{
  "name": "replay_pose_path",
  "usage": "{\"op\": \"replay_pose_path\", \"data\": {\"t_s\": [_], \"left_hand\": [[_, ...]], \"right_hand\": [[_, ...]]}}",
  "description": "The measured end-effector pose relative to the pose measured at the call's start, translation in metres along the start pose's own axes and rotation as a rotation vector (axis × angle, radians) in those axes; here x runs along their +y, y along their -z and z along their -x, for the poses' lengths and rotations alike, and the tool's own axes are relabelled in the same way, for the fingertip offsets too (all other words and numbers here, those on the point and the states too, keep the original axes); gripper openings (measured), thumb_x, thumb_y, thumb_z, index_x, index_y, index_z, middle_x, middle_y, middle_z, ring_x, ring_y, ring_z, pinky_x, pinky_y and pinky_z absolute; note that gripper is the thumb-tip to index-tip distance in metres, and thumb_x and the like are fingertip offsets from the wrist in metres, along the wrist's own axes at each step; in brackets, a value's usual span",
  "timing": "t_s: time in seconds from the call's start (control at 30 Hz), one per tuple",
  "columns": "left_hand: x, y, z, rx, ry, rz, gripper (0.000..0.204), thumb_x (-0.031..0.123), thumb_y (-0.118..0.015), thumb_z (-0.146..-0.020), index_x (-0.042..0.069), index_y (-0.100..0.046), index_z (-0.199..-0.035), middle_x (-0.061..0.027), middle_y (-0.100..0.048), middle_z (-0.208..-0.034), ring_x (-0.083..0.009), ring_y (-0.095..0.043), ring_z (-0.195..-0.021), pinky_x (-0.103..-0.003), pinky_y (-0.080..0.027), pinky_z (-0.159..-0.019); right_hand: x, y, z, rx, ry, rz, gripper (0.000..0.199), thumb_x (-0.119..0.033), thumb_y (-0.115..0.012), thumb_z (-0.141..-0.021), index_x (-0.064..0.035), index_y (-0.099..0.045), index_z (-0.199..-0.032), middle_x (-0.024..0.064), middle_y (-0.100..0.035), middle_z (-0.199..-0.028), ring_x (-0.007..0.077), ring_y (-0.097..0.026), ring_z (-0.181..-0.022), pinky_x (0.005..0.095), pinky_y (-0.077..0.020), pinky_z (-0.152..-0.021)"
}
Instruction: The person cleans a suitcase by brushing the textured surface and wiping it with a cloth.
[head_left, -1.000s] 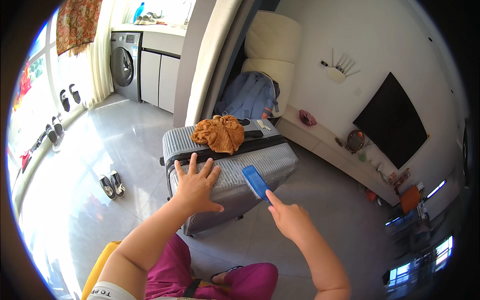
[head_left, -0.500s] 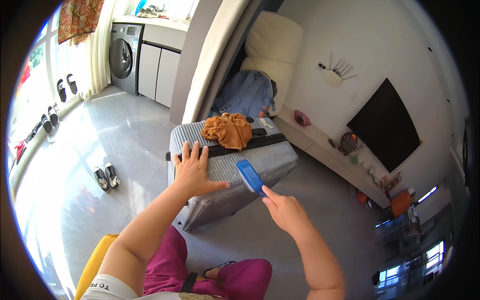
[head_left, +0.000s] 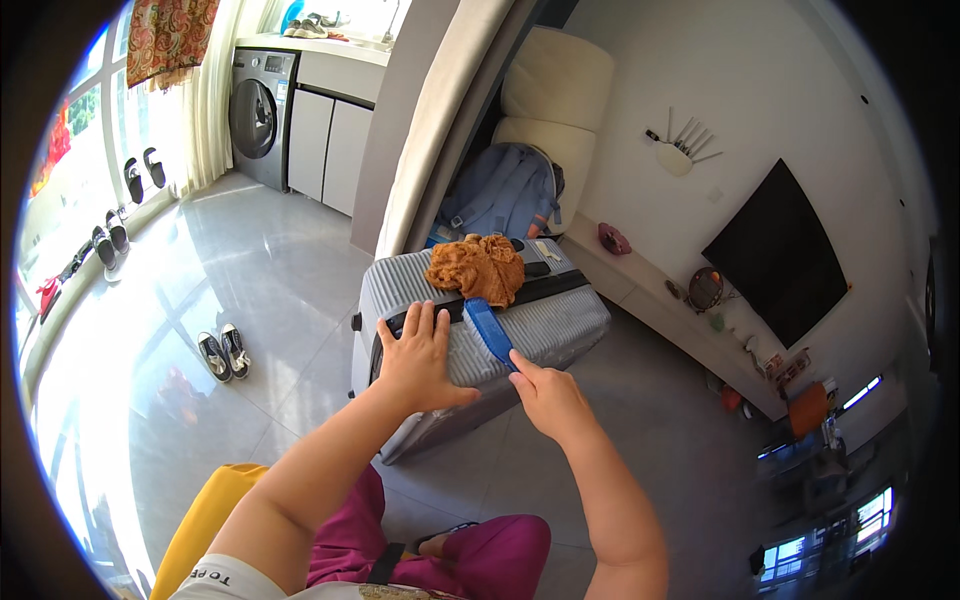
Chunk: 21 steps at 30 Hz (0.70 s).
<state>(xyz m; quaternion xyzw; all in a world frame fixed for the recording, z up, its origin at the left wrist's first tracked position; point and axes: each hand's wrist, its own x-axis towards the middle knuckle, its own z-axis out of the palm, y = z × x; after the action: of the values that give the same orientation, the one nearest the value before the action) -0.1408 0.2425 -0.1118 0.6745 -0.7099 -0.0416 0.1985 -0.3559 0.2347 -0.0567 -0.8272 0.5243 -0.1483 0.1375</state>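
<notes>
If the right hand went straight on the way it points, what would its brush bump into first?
Probably the brown cloth on the suitcase: the blue brush in the right hand points toward it. Whether brush and cloth touch is hard to tell.
</notes>
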Motion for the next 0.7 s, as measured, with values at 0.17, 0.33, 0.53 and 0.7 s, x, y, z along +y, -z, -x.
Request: {"op": "replay_pose_path", "data": {"t_s": [0.17,0.33,0.53,0.7], "left_hand": [[0.0,0.005,0.008,0.033,-0.053,-0.036,0.123,0.073,-0.07,-0.055,-0.005,-0.034,-0.143,-0.0251,-0.031,-0.15,-0.0385,-0.025,-0.141,-0.07,-0.019,-0.104],[0.014,0.019,0.022,0.06,-0.109,0.001,0.119,0.072,-0.07,-0.056,-0.007,-0.037,-0.14,-0.0266,-0.034,-0.147,-0.0403,-0.028,-0.138,-0.068,-0.016,-0.105],[0.009,0.027,0.02,0.035,-0.224,0.124,0.122,0.078,-0.067,-0.057,-0.007,-0.038,-0.14,-0.0256,-0.034,-0.147,-0.041,-0.025,-0.14,-0.068,-0.013,-0.109],[-0.019,0.023,0.016,0.038,-0.161,0.1,0.133,0.089,-0.063,-0.05,-0.005,-0.038,-0.14,-0.0258,-0.029,-0.151,-0.0403,-0.015,-0.145,-0.073,-0.008,-0.106]], "right_hand": [[0.0,0.025,0.045,0.009,0.061,-0.106,0.032,-0.026,-0.062,-0.092,-0.0143,-0.066,-0.122,0.0182,-0.06,-0.071,0.0355,-0.062,-0.069,0.0416,-0.0494,-0.067],[0.0,0.06,0.066,-0.101,-0.075,-0.081,0.033,-0.023,-0.064,-0.09,-0.0156,-0.066,-0.122,0.0165,-0.057,-0.069,0.0322,-0.06,-0.065,0.0397,-0.0479,-0.064],[-0.003,0.039,0.033,0.072,0.092,-0.054,0.032,-0.022,-0.063,-0.091,-0.015,-0.066,-0.121,0.016,-0.059,-0.072,0.0316,-0.06,-0.068,0.04,-0.0476,-0.066],[0.005,0.094,0.072,-0.194,-0.075,-0.08,0.031,-0.022,-0.063,-0.091,-0.014,-0.067,-0.12,0.0167,-0.061,-0.075,0.0343,-0.06,-0.071,0.0418,-0.048,-0.068]]}}
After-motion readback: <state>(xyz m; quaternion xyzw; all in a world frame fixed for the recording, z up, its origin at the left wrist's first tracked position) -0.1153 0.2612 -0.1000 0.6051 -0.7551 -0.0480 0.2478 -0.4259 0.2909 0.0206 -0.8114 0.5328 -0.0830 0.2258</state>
